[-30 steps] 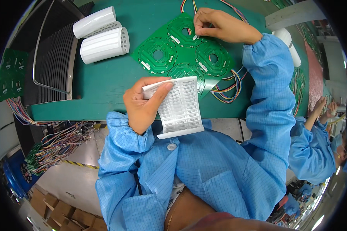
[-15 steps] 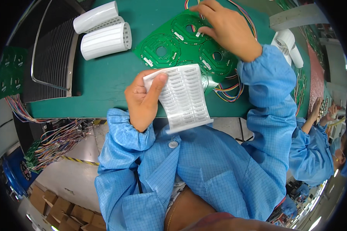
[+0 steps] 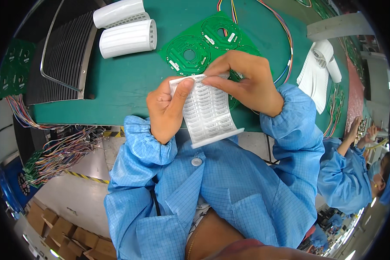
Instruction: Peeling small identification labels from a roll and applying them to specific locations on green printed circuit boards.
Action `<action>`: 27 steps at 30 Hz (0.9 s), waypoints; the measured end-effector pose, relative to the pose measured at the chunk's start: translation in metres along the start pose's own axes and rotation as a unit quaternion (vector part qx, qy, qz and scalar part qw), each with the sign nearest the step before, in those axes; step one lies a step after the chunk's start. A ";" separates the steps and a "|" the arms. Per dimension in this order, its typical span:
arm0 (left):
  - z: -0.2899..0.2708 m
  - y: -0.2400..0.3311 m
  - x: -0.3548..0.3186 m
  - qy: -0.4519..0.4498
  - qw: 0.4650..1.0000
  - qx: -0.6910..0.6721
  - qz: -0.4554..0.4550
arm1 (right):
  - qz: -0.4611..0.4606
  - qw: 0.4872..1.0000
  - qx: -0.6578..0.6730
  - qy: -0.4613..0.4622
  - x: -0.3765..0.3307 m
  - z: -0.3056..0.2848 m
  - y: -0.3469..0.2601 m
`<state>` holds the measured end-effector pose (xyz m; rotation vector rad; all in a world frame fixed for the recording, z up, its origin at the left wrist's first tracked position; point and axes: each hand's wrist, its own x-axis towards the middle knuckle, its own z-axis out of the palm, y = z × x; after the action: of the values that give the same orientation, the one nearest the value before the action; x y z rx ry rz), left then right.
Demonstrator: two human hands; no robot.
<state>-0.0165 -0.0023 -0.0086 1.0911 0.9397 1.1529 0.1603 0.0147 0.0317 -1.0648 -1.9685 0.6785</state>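
Note:
My left hand [image 3: 167,108] holds a white sheet of small printed labels [image 3: 208,113] by its top left corner, thumb on its face. My right hand [image 3: 247,82] pinches the sheet's top edge with thumb and fingertips. The sheet hangs in front of my blue coat, over the near edge of the green table [image 3: 130,82]. Behind my hands lies a green circuit board panel [image 3: 199,45] with round cut-outs, and coloured wires [image 3: 286,47] run off it to the right.
Two white label rolls [image 3: 125,37] lie at the back left beside a black ribbed tray [image 3: 60,58]. More white rolls [image 3: 320,65] sit at the right. Loose wire bundles [image 3: 60,151] hang below the table at the left. Another person in blue [image 3: 351,173] works at the right.
My right hand left the circuit board and came back to the label sheet's top edge. The left hand raised the sheet a little toward it.

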 end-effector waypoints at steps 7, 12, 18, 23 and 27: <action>0.000 -0.001 -0.001 -0.003 1.000 -0.027 -0.013 | -0.048 0.999 0.004 -0.021 -0.008 -0.005 0.001; 0.004 0.000 0.001 -0.038 0.998 -0.040 -0.012 | 0.266 0.949 0.152 -0.078 -0.006 -0.080 0.006; 0.003 0.001 0.003 -0.091 0.995 -0.041 -0.030 | 0.105 0.962 -0.070 -0.241 -0.018 -0.106 0.045; 0.001 0.000 0.005 -0.090 0.994 -0.052 -0.027 | 0.082 0.951 -0.139 -0.263 -0.016 -0.097 0.047; 0.005 0.003 0.003 -0.081 0.995 -0.057 -0.027 | 0.073 0.951 -0.166 -0.251 -0.015 -0.091 0.046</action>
<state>-0.0117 0.0001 -0.0042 1.0440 0.7649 1.0443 0.2612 0.0331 0.0416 -1.3478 -2.5273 0.7706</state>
